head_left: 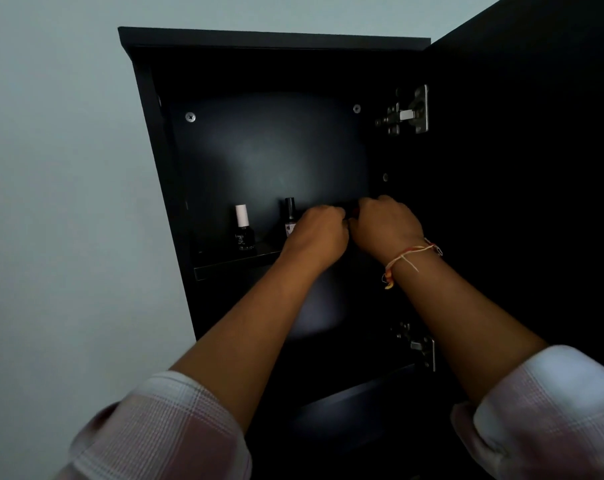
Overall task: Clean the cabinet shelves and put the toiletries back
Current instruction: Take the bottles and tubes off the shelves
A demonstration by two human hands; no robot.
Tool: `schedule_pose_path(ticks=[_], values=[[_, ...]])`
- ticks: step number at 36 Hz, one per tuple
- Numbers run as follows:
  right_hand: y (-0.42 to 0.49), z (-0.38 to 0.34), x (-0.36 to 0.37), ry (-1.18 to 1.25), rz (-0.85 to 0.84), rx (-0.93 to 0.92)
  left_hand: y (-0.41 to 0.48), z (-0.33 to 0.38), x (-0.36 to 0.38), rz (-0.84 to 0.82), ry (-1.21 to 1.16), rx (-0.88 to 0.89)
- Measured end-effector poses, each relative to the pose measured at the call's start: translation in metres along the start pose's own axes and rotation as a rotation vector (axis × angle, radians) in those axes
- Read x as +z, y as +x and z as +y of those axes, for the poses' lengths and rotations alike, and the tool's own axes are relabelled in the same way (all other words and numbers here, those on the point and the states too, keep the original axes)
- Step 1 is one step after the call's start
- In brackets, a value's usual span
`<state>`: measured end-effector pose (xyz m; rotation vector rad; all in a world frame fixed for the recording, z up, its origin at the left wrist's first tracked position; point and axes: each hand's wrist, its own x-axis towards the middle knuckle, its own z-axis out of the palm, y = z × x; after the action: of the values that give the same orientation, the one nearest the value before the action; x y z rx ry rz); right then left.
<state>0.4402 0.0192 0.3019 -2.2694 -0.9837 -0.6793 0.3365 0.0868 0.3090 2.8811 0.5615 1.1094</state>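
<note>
Black cabinet (162, 140) (open), pale wall (51, 168)

We see a dark shelf (236, 266) inside the black cabinet (272, 39), its front edge running from the left wall toward the middle. Two small bottles stand upright on it, apart from each other: a white-capped bottle (243, 230) near the left, and a black-capped bottle (289, 216) further right. We cannot make out the shelf's right part.

Pale blue-grey wall (68, 168), dim light, perhaps overcast daylight
</note>
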Motion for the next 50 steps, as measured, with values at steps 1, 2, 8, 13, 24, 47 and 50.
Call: schedule_pose_path(ticks=[1,2,8,13,24,47,50], values=[[0.001,0.001,0.0,0.01,-0.018,0.009,0.001,0.0,0.001,0.004,-0.008,-0.008],[0.002,0.001,0.0,0.02,-0.033,0.017,0.001,0.0,0.001,0.011,-0.015,-0.013],[0.003,0.005,-0.001,0.037,0.003,-0.009,0.004,-0.002,0.005,0.046,-0.059,-0.034],[-0.001,0.007,-0.002,0.047,0.07,-0.043,0.004,-0.006,0.006,0.087,-0.159,-0.069],[-0.055,0.01,-0.014,0.379,0.354,-0.043,-0.036,-0.001,0.003,0.436,-0.333,-0.045],[-0.249,0.014,0.071,0.69,-0.024,0.144,-0.265,-0.033,0.063,0.258,-0.735,-0.349],[-0.283,0.023,0.104,0.63,-0.173,0.192,-0.305,-0.044,0.093,0.187,-0.726,-0.462]])
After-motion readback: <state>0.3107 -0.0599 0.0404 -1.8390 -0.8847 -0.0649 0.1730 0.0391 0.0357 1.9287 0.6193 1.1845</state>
